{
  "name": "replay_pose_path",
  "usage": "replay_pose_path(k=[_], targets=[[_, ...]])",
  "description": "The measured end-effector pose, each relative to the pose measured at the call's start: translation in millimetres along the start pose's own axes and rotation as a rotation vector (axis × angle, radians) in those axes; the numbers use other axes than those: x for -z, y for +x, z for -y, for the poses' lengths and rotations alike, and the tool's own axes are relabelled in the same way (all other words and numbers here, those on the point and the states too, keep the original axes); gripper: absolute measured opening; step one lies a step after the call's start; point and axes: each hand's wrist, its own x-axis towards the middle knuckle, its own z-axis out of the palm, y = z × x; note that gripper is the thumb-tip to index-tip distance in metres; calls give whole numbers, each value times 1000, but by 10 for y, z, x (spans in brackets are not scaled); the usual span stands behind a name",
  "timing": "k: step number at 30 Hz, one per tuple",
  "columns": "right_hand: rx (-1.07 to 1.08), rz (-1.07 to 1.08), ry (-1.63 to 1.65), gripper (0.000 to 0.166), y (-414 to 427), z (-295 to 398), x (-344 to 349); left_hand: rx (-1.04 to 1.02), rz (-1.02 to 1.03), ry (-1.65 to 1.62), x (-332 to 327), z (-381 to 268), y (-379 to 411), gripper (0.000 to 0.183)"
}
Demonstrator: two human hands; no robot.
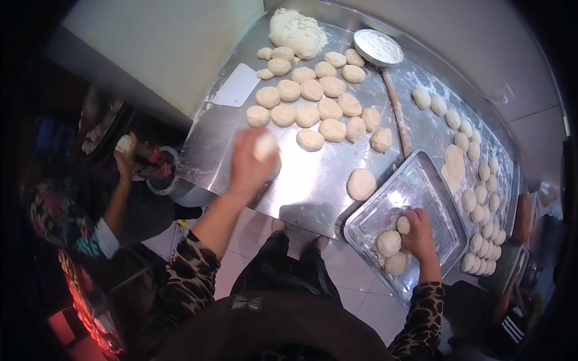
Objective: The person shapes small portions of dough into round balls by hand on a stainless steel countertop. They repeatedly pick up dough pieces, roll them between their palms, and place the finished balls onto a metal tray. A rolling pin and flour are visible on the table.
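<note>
My left hand (pixel 253 167), blurred, is over the near left part of the steel worktop (pixel 307 185), with a pale dough ball (pixel 265 146) at its fingers; another dough piece shows partly beneath it. My right hand (pixel 417 234) holds a small dough ball (pixel 403 225) above a rectangular metal tray (pixel 433 198). Two more dough balls (pixel 389 244) lie in the tray beside that hand. One flattened dough ball (pixel 361 184) rests on the worktop just left of the tray. Beyond my left hand, rows of dough balls (pixel 307 115) lie close together.
A large dough mass (pixel 295 34), a white scraper (pixel 237 85), a bowl of flour (pixel 378 47) and a rolling pin (pixel 396 113) are on the worktop. More dough balls (pixel 469 201) line the right side. A co-worker's hand (pixel 125 153) holds dough at the left.
</note>
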Motion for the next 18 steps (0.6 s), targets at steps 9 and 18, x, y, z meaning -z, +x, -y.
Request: replay_pose_path(k=[9, 18], targets=[[-306, -42, 1052, 60, 472, 1095, 27, -134, -227, 705, 275, 588, 82, 51], [153, -483, 656, 39, 1262, 1960, -1215, 125, 255, -521, -725, -240, -1239, 68]])
